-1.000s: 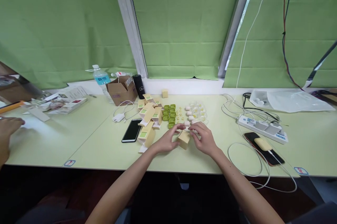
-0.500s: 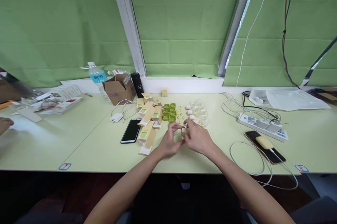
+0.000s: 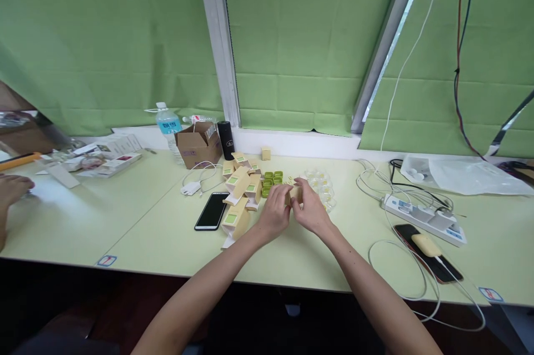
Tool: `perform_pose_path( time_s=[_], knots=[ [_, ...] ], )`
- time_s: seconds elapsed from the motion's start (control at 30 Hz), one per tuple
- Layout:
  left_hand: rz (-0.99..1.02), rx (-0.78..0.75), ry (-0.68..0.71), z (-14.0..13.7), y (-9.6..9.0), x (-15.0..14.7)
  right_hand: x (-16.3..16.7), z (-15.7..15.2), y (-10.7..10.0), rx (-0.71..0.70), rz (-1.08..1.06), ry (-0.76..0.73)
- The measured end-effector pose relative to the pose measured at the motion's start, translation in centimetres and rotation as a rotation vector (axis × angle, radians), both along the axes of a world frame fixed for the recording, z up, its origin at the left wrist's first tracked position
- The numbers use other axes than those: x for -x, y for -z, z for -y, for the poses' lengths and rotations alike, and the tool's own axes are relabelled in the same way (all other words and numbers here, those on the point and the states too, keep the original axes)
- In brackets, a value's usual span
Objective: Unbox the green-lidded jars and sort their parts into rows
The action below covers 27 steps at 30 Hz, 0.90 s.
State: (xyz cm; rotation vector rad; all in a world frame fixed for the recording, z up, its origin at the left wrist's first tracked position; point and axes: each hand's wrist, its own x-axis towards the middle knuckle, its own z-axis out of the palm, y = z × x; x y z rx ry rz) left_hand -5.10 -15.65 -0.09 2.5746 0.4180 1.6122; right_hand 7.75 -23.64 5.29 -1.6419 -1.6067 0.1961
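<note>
Between my two hands is a small beige cardboard box (image 3: 296,194), partly covered by the fingers. My left hand (image 3: 273,215) is closed on its left side, and my right hand (image 3: 312,210) grips it from the right with thumb and fingers. Just beyond the hands stand several small green square cups (image 3: 273,178), with tiny yellow pieces (image 3: 288,179) beside them. Clear plastic domes with yellow spots (image 3: 320,183) lie past my right hand. To the left is a cluster of beige boxes with open flaps (image 3: 237,181). One closed beige box (image 3: 266,153) sits near the wall.
A black phone (image 3: 211,211) and a white charger (image 3: 191,188) lie left of the boxes. Behind stand a brown carton (image 3: 198,149), a water bottle (image 3: 168,128) and a black cylinder (image 3: 226,141). Rightward are a power strip (image 3: 424,218) and cables. Another person's hand (image 3: 14,191) is far left.
The view has shifted and tilted slightly. My hands have turned the small box, so more of its beige face shows. The pale pink pieces by the domes are now hidden behind my right hand.
</note>
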Motion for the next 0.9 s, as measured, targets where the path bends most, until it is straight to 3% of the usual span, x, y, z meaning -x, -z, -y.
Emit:
perform_pose_path(
  time_s=[0.2, 0.47, 0.77, 0.9],
  knots=[
    [0.013, -0.100, -0.081, -0.9, 1.1, -2.5, -1.1, -1.6, 2.4, -0.135, 0.037, 0.059],
    [-0.026, -0.194, -0.124, -0.7, 1.5, -1.5, 0.0, -1.4, 3.8, -0.148, -0.038, 0.036],
    [-0.092, -0.022, -0.013, -1.1, 1.9, -0.9, -1.0, -1.1, 4.1, -0.157, -0.180, 0.063],
    [0.004, 0.315, -0.016, -1.4, 2.1, -0.3, -1.6, -0.9, 4.0, -0.265, -0.345, 0.036]
  ],
)
